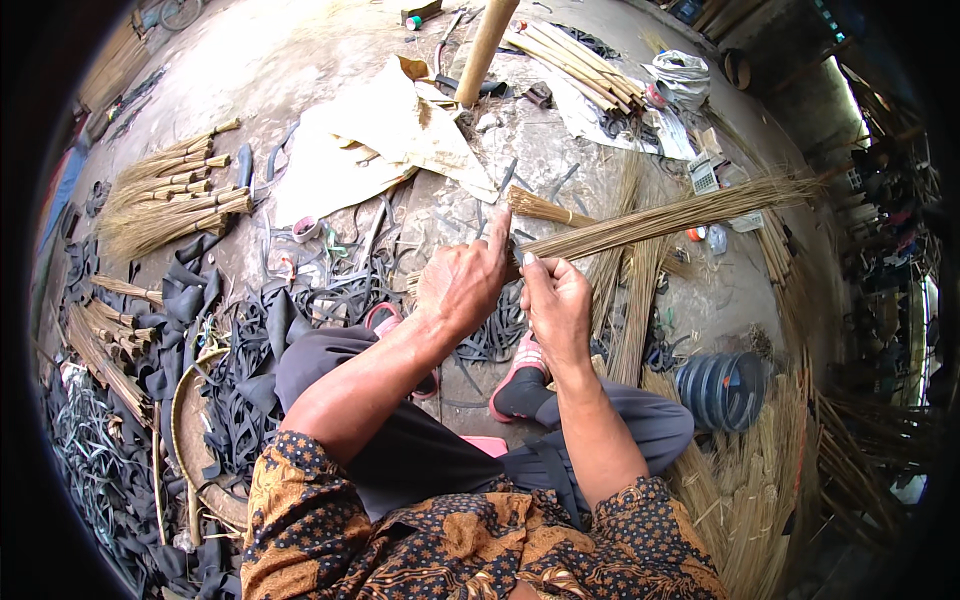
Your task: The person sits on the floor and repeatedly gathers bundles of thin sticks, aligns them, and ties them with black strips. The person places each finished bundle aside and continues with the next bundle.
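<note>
A long bundle of thin broom sticks (660,220) stretches to the right from between my hands, its fine tips fanning out at the far end. My left hand (460,280) is closed over the thick end of this bundle, index finger pointing forward. Close beside it, my right hand (557,300) has thumb and fingers pinched together at the bundle's underside. Whatever those fingertips hold is hidden. Something dark, like a narrow strip, shows on the bundle between the hands. Just beyond lies a shorter tied stick bundle (548,207), partly behind the long one.
Tied stick bundles (175,195) lie at the left. Dark rubber strips (265,335) heap around a round woven tray (185,430). A wooden post (487,50) rises ahead, beside a pale sheet (350,150). Cut poles (580,65) lie beyond; a blue ribbed container (722,390) stands right.
</note>
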`<state>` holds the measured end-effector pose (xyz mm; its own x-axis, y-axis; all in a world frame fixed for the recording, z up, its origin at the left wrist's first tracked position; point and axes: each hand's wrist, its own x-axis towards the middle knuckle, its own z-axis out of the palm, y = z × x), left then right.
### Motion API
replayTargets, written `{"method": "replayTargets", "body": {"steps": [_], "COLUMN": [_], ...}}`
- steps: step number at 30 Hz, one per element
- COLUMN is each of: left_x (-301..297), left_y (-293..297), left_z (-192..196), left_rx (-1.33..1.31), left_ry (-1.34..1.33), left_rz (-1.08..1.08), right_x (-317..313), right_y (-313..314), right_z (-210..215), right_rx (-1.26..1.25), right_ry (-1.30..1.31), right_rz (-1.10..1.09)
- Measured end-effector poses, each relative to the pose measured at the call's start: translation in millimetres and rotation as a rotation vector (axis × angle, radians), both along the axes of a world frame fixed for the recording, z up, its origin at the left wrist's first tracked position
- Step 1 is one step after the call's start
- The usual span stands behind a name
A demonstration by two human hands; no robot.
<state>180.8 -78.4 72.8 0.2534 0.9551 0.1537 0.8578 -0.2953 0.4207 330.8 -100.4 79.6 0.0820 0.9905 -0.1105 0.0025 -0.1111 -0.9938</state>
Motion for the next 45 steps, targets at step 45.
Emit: {"method": "replayTargets", "body": {"steps": [45], "left_x": [8.2], "left_y": [-22.5], "left_z": [-32.3], "left_rx": [-0.173], "left_ry": [-0.046], "left_rz": [-0.124], "right_x": [26.5], "right_y": [15.5], "right_z": [9.4], "right_rx": [-0.158], "right_ry": [-0.465], "right_rz": [0.410]}}
